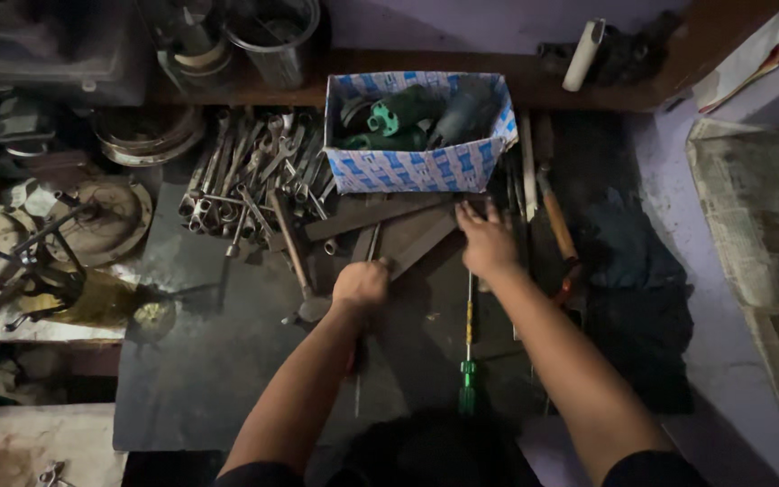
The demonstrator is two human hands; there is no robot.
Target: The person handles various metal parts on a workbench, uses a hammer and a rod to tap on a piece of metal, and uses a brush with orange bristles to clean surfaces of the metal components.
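Left hand (361,284) fisted round flat bar (388,251) end, just lifted off mat (200,361). Right hand (487,242) flat, fingers spread, pressing bars below box (418,131). Screwdriver (469,352) beneath right wrist untouched. Sorting barely begun.

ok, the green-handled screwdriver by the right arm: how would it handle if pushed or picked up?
The screwdriver looks stiff: thin straight metal shaft, moulded handle. Probably light for its length. The rounded handle lies flat on the dark mat, so a sideways nudge may roll it. The right hand rests just above its tip.
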